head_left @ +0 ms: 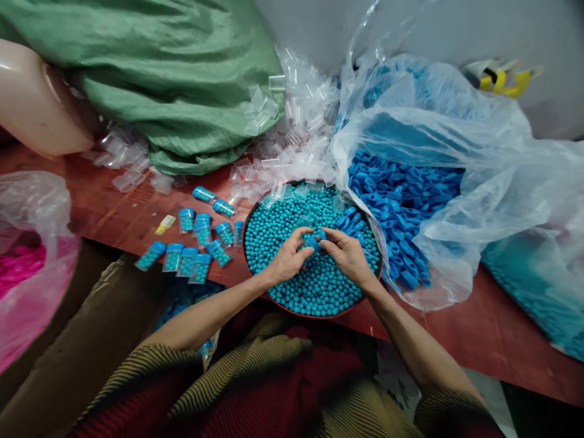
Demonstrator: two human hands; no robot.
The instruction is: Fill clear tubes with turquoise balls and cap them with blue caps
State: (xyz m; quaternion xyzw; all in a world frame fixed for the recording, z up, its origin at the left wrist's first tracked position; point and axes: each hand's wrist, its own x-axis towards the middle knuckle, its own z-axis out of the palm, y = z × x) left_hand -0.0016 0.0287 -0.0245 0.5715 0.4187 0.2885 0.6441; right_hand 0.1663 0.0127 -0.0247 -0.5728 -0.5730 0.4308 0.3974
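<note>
Over a round red-rimmed tray (314, 316) of turquoise beads (319, 286), my two hands meet. My left hand (289, 255) is closed around a small clear container, with blue (312, 243) showing at its end. Thumb and fingers of my right hand (347, 254) pinch a small blue cap (323, 235) beside it; its exact contact with the container is partly hidden. Several loose blue caps (353, 222) lie on the beads at the tray's right side. Left of the tray are several bead-filled containers with blue caps (187, 261).
Clear empty containers (296, 140) are heaped behind the tray, against a green sack (182, 79). An open plastic bag (438, 267) of blue caps (392, 201) touches the right side. A bag of turquoise beads (533, 286) lies farther right; pink pieces (20, 267) sit at far left.
</note>
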